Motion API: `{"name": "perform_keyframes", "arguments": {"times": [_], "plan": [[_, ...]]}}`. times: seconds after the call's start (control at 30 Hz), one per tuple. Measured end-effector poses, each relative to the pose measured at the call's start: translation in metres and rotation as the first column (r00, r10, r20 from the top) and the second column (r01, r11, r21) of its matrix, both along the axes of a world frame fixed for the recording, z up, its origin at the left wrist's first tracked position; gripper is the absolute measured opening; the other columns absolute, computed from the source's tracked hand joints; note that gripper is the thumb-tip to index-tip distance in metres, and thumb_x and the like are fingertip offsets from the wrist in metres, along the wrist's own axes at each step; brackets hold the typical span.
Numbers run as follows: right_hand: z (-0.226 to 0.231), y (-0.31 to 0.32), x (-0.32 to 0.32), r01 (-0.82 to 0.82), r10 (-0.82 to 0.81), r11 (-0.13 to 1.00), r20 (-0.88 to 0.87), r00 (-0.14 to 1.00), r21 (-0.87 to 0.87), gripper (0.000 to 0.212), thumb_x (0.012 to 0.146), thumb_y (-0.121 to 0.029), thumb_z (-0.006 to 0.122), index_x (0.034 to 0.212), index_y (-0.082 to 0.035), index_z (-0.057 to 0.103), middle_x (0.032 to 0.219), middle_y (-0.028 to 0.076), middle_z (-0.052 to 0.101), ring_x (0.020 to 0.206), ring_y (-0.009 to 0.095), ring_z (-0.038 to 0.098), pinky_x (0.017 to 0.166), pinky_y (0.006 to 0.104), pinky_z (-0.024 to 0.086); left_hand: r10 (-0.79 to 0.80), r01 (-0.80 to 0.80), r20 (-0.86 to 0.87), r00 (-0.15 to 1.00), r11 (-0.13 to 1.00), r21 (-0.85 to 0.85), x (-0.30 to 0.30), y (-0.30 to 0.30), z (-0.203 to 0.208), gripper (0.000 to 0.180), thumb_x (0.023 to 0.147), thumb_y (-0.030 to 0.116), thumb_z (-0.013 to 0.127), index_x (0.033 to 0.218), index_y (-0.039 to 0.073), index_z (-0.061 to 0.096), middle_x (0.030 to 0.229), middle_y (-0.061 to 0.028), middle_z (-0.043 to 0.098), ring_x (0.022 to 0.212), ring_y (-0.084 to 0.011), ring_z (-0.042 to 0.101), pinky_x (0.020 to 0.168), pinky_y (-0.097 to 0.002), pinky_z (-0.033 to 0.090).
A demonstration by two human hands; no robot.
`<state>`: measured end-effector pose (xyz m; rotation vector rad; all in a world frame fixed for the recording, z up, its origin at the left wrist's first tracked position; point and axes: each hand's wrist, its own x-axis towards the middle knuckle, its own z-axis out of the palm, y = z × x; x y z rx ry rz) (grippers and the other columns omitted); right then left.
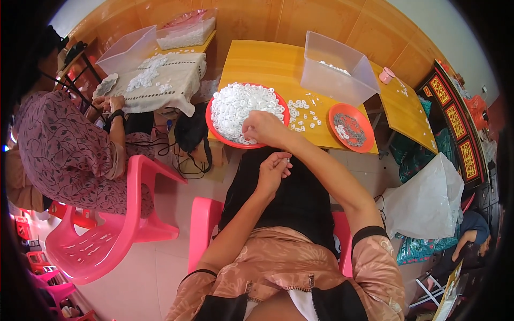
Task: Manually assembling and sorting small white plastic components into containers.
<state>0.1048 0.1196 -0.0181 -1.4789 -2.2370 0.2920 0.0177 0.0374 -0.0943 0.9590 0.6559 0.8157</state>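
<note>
Closest in, just on the near side of the red bowl [286, 109], the left hand [274, 172] has thumb and fingertips pinched together on a small pale piece [288, 160]. The right hand [261, 128] reaches over the bowl's near rim with its fingers curled down into the pile; can't tell if they've closed on anything.

The bowl is round, smooth and plasticky, heaped with glossy white pieces [241, 104], mostly flat rounded oblongs with holes. Their long axes go every which way. The pinched one is too small and covered for me to say how it points.

Just right of the bowl, loose pieces [305, 116] are scattered on the smooth yellow table [257, 64]. Further right there's an orange-red round plate [368, 125] with a tangle of grey bits [354, 128] and a few white pieces. Behind the bowl to the right sits a see-through boxy bin [337, 83]. Well left of the bowl, a co-worker's hands [114, 104] are by a striped woven cloth [179, 80] with more white pieces on it
</note>
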Motion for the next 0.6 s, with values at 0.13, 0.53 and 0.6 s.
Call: {"name": "perform_keyframes", "arguments": {"times": [0.13,0.53,0.6], "plan": [[-0.009,0.006,-0.004,0.053,-0.051,0.998,0.055,0.997,-0.036,0.007,0.07,-0.012,0.063,0.076,-0.007,0.066,0.083,0.014,0.059,0.083,0.032,0.059,0.07,0.0408,0.047,-0.004,0.004,0.009,1.0,1.0,-0.003,0.001,0.0,0.002,0.015,0.089,0.008,0.051,0.102,0.003,0.058,0.077,-0.0013,0.059,0.06,-0.005,0.051,0.055,-0.0175,0.039],[-0.004,0.003,0.006,0.052,-0.055,0.998,0.066,0.996,0.042,0.008,0.072,-0.012,0.061,0.072,-0.005,0.064,0.078,0.015,0.059,0.076,0.032,0.059,0.067,0.0398,0.047,-0.034,0.034,0.011,0.999,0.999,-0.004,0.001,0.001,-0.001,0.016,0.089,0.007,0.05,0.102,0.003,0.058,0.077,-0.0009,0.058,0.061,-0.0049,0.051,0.056,-0.0173,0.039],[-0.002,0.003,0.003,0.007,0.004,0.995,0.111,0.994,-0.102,0.007,0.072,-0.012,0.06,0.072,-0.006,0.064,0.079,0.015,0.059,0.078,0.032,0.059,0.068,0.0404,0.047,-0.023,0.023,0.018,1.0,1.0,-0.01,0.0,0.002,-0.001,0.016,0.089,0.007,0.05,0.102,0.003,0.058,0.077,-0.0009,0.058,0.061,-0.0049,0.051,0.056,-0.0174,0.039]]}}
